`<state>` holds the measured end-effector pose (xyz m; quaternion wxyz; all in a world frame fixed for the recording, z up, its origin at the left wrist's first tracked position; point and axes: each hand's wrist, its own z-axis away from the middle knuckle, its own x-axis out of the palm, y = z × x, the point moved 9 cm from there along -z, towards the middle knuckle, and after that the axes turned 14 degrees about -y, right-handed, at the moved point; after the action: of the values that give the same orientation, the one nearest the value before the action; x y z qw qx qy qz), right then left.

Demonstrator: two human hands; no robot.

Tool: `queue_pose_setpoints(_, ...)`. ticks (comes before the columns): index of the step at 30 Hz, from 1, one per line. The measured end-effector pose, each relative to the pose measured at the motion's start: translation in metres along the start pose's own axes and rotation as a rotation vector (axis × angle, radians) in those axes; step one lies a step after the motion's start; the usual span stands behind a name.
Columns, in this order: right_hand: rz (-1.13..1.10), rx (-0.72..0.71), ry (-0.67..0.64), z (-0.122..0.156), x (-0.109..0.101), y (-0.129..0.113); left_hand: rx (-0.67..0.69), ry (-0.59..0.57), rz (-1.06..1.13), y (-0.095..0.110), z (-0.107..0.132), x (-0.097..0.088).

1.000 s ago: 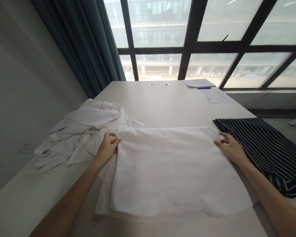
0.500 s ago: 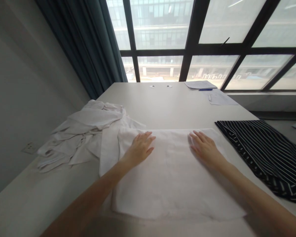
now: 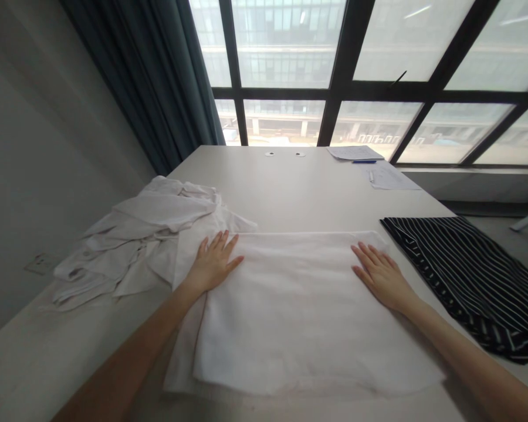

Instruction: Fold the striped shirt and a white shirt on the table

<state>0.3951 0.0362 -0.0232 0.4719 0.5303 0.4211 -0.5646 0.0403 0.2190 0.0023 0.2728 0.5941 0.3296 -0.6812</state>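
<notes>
A folded white cloth (image 3: 290, 310) lies flat on the white table in front of me, its far edge straight and its near edge slightly uneven. My left hand (image 3: 213, 261) rests flat with fingers spread on its far left corner. On the far right part, my right hand (image 3: 381, 275) lies palm down, fingers stretched out. Another layer of white fabric (image 3: 180, 351) shows from under the cloth's left side. I cannot tell whether both belong to one garment.
A crumpled heap of white fabric (image 3: 136, 234) sits at the left, beside the wall. At the right lies a black striped cloth (image 3: 462, 269). Papers (image 3: 354, 153) and a blue pen (image 3: 364, 162) are on the table (image 3: 264, 187) near the window.
My hands have slid apart across the white cloth, the left toward its left corner and the right toward its right side. More of the layer beneath shows at the lower left.
</notes>
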Motion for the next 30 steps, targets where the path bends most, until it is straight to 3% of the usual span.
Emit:
queue_pose_setpoints(3, 0.026, 0.022, 0.053, 0.009, -0.002, 0.011, 0.026, 0.061, 0.002, -0.013, 0.006, -0.001)
queue_pose_setpoints(7, 0.07, -0.001, 0.143, 0.004, -0.018, 0.004, -0.029, 0.101, 0.001, -0.006, 0.003, -0.011)
queue_pose_setpoints(10, 0.033, -0.133, 0.175, -0.016, -0.033, -0.027, -0.049, 0.129, 0.013, 0.019, -0.008, -0.025)
queue_pose_setpoints(12, -0.017, -0.228, 0.139, -0.033, -0.036, -0.054, 0.039, 0.114, 0.016, 0.047, -0.018, -0.029)
queue_pose_setpoints(15, -0.077, -0.259, 0.046, -0.054, -0.031, -0.083, 0.186, 0.035, 0.061, 0.082, -0.032, -0.023)
queue_pose_setpoints(17, -0.101, -0.231, -0.016, -0.063, -0.024, -0.088, 0.228, -0.022, 0.104, 0.09, -0.038, -0.015)
queue_pose_setpoints(20, -0.1, -0.163, -0.07, -0.067, -0.014, -0.074, 0.201, -0.074, 0.132, 0.083, -0.041, -0.005)
queue_pose_setpoints(23, -0.07, -0.039, -0.081, -0.064, -0.008, -0.035, 0.156, -0.087, 0.108, 0.065, -0.038, -0.001)
queue_pose_setpoints(27, -0.035, 0.093, -0.06, -0.053, -0.001, 0.021, 0.097, -0.041, 0.053, 0.039, -0.027, -0.001)
queue_pose_setpoints(30, -0.027, 0.117, -0.042, -0.042, 0.004, 0.046, 0.053, 0.019, 0.032, 0.021, -0.016, -0.002)
